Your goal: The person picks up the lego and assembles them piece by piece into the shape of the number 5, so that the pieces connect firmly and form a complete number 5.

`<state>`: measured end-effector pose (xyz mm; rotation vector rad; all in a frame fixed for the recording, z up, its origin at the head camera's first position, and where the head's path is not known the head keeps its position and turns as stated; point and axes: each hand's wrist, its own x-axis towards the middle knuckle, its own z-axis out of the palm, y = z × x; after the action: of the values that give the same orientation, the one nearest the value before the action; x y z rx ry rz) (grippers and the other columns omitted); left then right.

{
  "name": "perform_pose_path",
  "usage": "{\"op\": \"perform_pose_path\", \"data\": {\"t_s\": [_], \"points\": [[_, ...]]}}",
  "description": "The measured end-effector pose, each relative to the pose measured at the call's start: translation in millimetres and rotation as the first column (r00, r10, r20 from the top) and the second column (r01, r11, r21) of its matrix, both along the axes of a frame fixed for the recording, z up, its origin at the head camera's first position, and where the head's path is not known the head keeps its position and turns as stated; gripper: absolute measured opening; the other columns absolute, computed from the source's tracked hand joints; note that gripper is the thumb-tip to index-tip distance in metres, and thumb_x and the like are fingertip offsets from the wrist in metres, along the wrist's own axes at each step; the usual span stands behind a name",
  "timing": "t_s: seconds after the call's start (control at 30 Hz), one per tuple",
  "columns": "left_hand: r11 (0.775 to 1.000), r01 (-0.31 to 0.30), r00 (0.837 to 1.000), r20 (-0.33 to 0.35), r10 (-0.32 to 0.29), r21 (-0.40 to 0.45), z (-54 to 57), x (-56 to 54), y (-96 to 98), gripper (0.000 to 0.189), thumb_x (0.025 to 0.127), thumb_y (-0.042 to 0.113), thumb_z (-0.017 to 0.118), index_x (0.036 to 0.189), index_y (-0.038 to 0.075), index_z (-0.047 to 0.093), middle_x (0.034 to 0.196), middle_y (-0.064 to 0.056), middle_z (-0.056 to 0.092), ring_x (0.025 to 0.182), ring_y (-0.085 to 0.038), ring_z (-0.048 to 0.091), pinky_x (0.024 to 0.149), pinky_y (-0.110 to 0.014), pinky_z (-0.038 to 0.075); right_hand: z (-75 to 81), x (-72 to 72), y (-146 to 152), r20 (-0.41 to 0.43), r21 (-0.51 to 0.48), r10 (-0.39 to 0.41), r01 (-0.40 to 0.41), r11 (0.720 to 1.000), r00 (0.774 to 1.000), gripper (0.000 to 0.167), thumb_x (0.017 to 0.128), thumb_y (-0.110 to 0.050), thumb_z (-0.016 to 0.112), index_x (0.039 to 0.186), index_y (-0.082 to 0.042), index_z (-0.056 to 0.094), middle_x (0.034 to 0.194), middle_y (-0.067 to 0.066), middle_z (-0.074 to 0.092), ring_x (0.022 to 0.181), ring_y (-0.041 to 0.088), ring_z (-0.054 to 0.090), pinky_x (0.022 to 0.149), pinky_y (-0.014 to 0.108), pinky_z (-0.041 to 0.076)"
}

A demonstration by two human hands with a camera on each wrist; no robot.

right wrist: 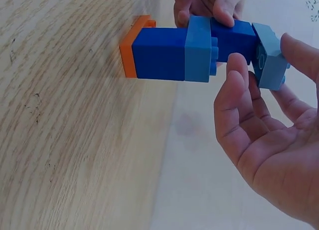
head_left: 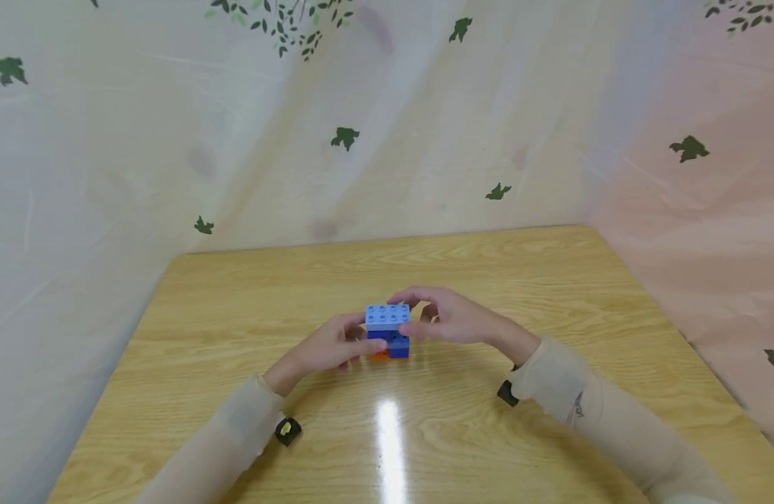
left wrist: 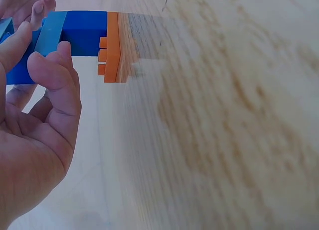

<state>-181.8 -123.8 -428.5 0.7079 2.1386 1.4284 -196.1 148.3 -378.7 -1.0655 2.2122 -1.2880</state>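
A small tower of toy building bricks stands on the table. Its base is an orange brick [right wrist: 128, 56], under a dark blue brick [right wrist: 159, 53] and a light blue brick [right wrist: 197, 53]. Above these sits another dark blue brick [right wrist: 239, 36], offset to one side. My left hand [head_left: 330, 345] grips the tower at this upper dark blue brick, thumb on the near side. My right hand [head_left: 453, 315] pinches a light blue eight-stud brick [head_left: 388, 316] at the very top. That brick tilts against the one beneath, with a narrow gap at one edge.
The wooden table [head_left: 236, 294] spreads around the tower, with a bright light reflection in front of it. Behind and to the sides hangs a pale cloth [head_left: 412, 105] with leaf prints. Each wrist carries a small black device [head_left: 288, 431].
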Motion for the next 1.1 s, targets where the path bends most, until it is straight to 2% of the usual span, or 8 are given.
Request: {"op": "perform_pose_path", "data": {"t_s": [0.17, 0.33, 0.43, 0.63, 0.83, 0.97, 1.1], "points": [[1.000, 0.001, 1.000, 0.001, -0.001, 0.005, -1.3, 1.8, 0.5, 0.040, 0.100, 0.031, 0.068, 0.137, 0.019, 0.060, 0.090, -0.021, 0.066, 0.058, -0.030, 0.054, 0.043, -0.031, 0.046, -3.7, 3.4, -3, -0.063, 0.041, -0.055, 0.058, 0.997, 0.996, 0.043, 0.099, -0.028, 0.070, 0.137, -0.012, 0.058, 0.116, 0.001, 0.065, 0.095, 0.026, 0.063, 0.073, 0.036, 0.058], [1.000, 0.000, 1.000, 0.003, 0.000, 0.012, -6.0, 3.2, 2.8, 0.038, 0.099, 0.032, 0.068, 0.135, 0.020, 0.061, 0.089, -0.022, 0.066, 0.057, -0.025, 0.053, 0.043, -0.029, 0.046, -5.6, 8.4, -6, -0.129, 0.089, -0.087, 0.099, 0.991, 0.988, 0.042, 0.098, -0.032, 0.070, 0.134, -0.013, 0.059, 0.112, -0.002, 0.066, 0.092, 0.024, 0.064, 0.073, 0.035, 0.058], [1.000, -0.004, 1.000, 0.009, 0.004, 0.010, -5.7, 3.6, 2.4, 0.041, 0.099, 0.032, 0.068, 0.137, 0.020, 0.060, 0.089, -0.022, 0.065, 0.058, -0.024, 0.054, 0.044, -0.028, 0.046, -4.2, 9.4, -7, -0.139, 0.099, -0.089, 0.103, 0.990, 0.986, 0.041, 0.099, -0.034, 0.069, 0.133, -0.013, 0.058, 0.111, -0.002, 0.065, 0.089, 0.025, 0.064, 0.073, 0.034, 0.058], [1.000, 0.000, 1.000, 0.001, 0.000, 0.009, -4.2, 1.7, 0.7, 0.043, 0.100, 0.031, 0.068, 0.140, 0.019, 0.059, 0.088, -0.022, 0.065, 0.057, -0.025, 0.054, 0.043, -0.029, 0.047, -2.0, 8.9, -9, -0.154, 0.086, -0.081, 0.095, 0.992, 0.985, 0.041, 0.100, -0.033, 0.068, 0.134, -0.015, 0.056, 0.110, -0.001, 0.064, 0.081, 0.017, 0.065, 0.069, 0.034, 0.058], [1.000, 0.003, 1.000, -0.009, -0.003, 0.013, -3.1, 0.2, -0.5, 0.041, 0.099, 0.030, 0.068, 0.138, 0.019, 0.059, 0.088, -0.022, 0.065, 0.057, -0.030, 0.054, 0.042, -0.030, 0.046, -3.3, 4.3, -11, -0.204, 0.048, -0.031, 0.041, 0.998, 0.979, 0.042, 0.100, -0.028, 0.068, 0.139, -0.016, 0.057, 0.108, -0.003, 0.065, 0.078, 0.022, 0.062, 0.067, 0.033, 0.056], [1.000, -0.001, 1.000, -0.002, 0.001, 0.008, -2.5, -0.3, -1.3, 0.042, 0.099, 0.030, 0.069, 0.138, 0.019, 0.059, 0.089, -0.022, 0.065, 0.059, -0.034, 0.055, 0.042, -0.030, 0.046, -2.8, 0.5, -11, -0.175, 0.020, -0.022, 0.026, 0.999, 0.984, 0.038, 0.099, -0.025, 0.069, 0.135, -0.015, 0.061, 0.111, -0.004, 0.067, 0.077, 0.023, 0.061, 0.066, 0.032, 0.055], [1.000, -0.005, 1.000, 0.006, 0.005, -0.001, -1.6, 0.0, -2.4, 0.045, 0.099, 0.030, 0.069, 0.141, 0.020, 0.058, 0.091, -0.022, 0.066, 0.059, -0.035, 0.055, 0.043, -0.029, 0.046, -2.3, -1.0, -10, -0.081, -0.004, -0.032, 0.032, 0.999, 0.996, 0.037, 0.098, -0.024, 0.070, 0.134, -0.015, 0.062, 0.114, -0.003, 0.067, 0.080, 0.022, 0.061, 0.067, 0.033, 0.055]]}}
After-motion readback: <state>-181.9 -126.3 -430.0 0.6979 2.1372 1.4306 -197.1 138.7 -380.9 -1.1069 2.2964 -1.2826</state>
